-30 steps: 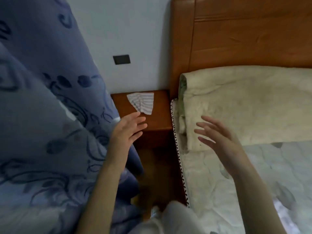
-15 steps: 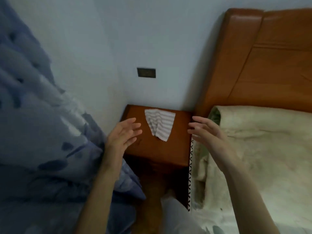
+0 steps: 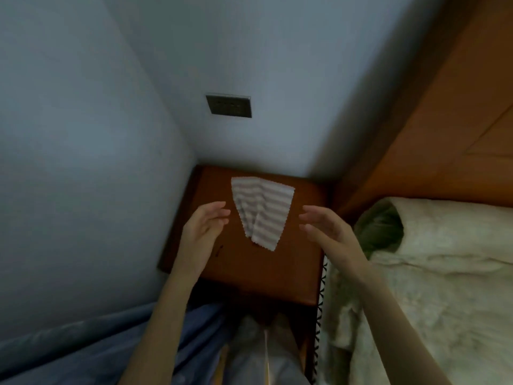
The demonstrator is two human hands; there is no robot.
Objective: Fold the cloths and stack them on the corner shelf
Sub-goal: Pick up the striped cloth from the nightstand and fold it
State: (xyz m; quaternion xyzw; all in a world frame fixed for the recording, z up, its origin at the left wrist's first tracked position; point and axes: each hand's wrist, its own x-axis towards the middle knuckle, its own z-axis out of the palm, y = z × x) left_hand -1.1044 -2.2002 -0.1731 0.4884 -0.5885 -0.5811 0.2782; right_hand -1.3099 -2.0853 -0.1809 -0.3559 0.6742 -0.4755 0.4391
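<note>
Blue patterned fabric (image 3: 83, 354) fills the lower left, nearest the camera, with pale trouser legs (image 3: 261, 354) between it and the bed. Cream quilted bedding (image 3: 416, 287) lies to the right, its black-stitched edge (image 3: 322, 295) running beside the shelf. Both bare forearms reach forward from the bottom of the view. The left hand (image 3: 204, 232) hovers over the left part of the corner shelf (image 3: 249, 273), fingers (image 3: 219, 211) loosely spread and slightly bent, palm turned inward, holding nothing. The right hand (image 3: 324, 232) mirrors it above the shelf's right edge, fingers (image 3: 311, 218) relaxed and parted, palm facing left, also empty. Between the two hands, apart from both, the striped cloth (image 3: 259, 212) lies folded on the reddish-brown wooden shelf top, toward its back, narrowing to a point near the front. Beyond it the pale walls meet in a corner, with a dark wall plate (image 3: 229, 106) above. An orange wooden headboard (image 3: 444, 120) rises on the right.
</note>
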